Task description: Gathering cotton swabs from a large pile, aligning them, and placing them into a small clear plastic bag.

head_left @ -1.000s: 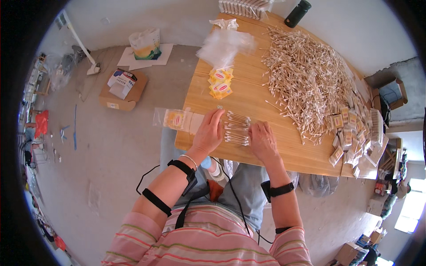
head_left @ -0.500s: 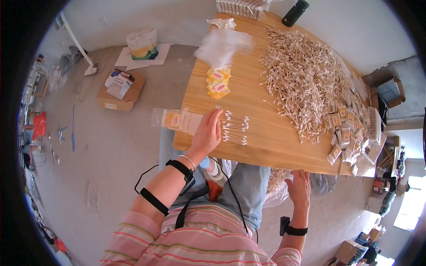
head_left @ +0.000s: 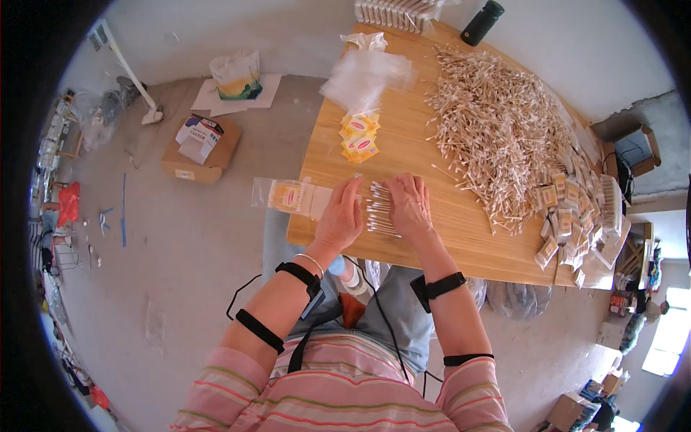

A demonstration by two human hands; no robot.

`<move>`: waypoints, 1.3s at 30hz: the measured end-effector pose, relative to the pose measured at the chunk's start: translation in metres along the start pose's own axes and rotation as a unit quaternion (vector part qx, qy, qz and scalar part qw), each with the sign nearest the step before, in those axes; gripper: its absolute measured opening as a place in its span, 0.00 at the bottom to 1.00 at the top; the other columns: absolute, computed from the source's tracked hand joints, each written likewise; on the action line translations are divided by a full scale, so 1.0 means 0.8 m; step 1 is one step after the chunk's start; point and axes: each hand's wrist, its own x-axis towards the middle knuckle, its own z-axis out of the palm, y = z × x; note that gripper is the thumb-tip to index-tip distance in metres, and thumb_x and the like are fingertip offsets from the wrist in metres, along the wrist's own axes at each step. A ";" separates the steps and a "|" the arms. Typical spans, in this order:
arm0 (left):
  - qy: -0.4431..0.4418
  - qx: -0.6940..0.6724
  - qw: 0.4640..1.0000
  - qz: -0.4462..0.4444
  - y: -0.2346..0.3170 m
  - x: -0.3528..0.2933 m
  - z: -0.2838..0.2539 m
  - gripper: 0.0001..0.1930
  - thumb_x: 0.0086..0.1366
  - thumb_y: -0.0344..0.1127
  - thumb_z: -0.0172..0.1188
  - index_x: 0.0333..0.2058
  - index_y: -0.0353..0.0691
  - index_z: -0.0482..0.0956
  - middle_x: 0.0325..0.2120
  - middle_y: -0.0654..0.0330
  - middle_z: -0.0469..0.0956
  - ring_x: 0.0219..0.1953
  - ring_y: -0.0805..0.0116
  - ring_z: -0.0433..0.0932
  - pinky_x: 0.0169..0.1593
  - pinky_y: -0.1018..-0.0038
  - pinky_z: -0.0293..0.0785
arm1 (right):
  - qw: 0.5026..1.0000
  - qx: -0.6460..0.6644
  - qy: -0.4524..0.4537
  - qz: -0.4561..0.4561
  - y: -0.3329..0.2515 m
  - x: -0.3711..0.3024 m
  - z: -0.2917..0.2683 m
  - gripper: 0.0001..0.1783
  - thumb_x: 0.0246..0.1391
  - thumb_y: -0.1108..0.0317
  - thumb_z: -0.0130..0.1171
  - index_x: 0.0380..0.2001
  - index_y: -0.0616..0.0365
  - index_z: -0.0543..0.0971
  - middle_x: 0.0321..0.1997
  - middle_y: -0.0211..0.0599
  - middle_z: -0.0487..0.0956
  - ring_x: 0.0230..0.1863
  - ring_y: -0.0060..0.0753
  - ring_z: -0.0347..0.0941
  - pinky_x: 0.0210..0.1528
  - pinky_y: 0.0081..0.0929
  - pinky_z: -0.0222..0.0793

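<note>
A row of several white-tipped cotton swabs (head_left: 379,216) lies on the wooden table between my two hands. My left hand (head_left: 341,217) stands at the swabs' left ends, fingers stretched up and close together. At their right ends is my right hand (head_left: 411,209), palm down with slightly bent fingers and its thumb side against the swabs; its fingertips are partly hidden. Neither hand visibly grips a swab. Left of my left hand lies a clear plastic bag (head_left: 260,193) with swabs and a yellow label card (head_left: 289,196) in it. A pale flat strip (head_left: 317,201) reaches from it toward my left hand.
Yellow label cards (head_left: 359,137) and clear empty bags (head_left: 366,81) lie farther back. A big heap of cotton swabs (head_left: 497,129) covers the table's right side, with filled small packs (head_left: 568,216) by the right edge. A dark bottle (head_left: 482,23) stands at the back.
My right hand has come up from beside the table's front edge to the right ends of the swabs. The swabs sit closer together. My left hand has barely moved.
</note>
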 end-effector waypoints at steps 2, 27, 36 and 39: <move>0.006 0.000 1.000 0.003 0.005 0.001 -0.002 0.23 0.62 0.25 0.48 0.58 0.38 0.63 0.51 0.45 0.69 0.53 0.44 0.70 0.55 0.60 0.70 | 0.999 0.002 -0.028 0.017 -0.002 -0.002 0.002 0.18 0.47 0.76 0.55 0.44 0.52 0.78 0.48 0.38 0.73 0.53 0.47 0.65 0.55 0.45 0.62; -0.011 -0.343 0.937 -0.064 0.024 -0.010 0.032 0.41 0.72 0.61 0.36 0.66 0.28 0.48 0.67 0.44 0.51 0.70 0.54 0.48 0.70 0.66 0.45 | 0.831 0.495 0.205 0.150 -0.025 -0.062 0.038 0.35 0.63 0.61 0.50 0.68 0.65 0.53 0.71 0.51 0.54 0.72 0.44 0.48 0.71 0.37 0.47; 0.045 -0.455 0.884 -0.101 0.013 -0.003 0.013 0.43 0.69 0.65 0.38 0.68 0.32 0.47 0.68 0.44 0.49 0.71 0.55 0.47 0.71 0.64 0.43 | 0.994 0.104 0.028 0.024 -0.024 -0.065 0.009 0.58 0.35 0.65 0.74 0.68 0.61 0.52 0.73 0.57 0.46 0.74 0.64 0.38 0.72 0.49 0.43; 0.041 -0.447 0.887 -0.108 0.015 0.000 0.012 0.43 0.70 0.65 0.37 0.68 0.31 0.47 0.68 0.44 0.49 0.70 0.55 0.48 0.70 0.64 0.43 | 0.992 0.116 0.041 0.037 -0.016 -0.060 0.013 0.58 0.35 0.64 0.74 0.67 0.62 0.52 0.73 0.57 0.46 0.73 0.64 0.39 0.72 0.50 0.43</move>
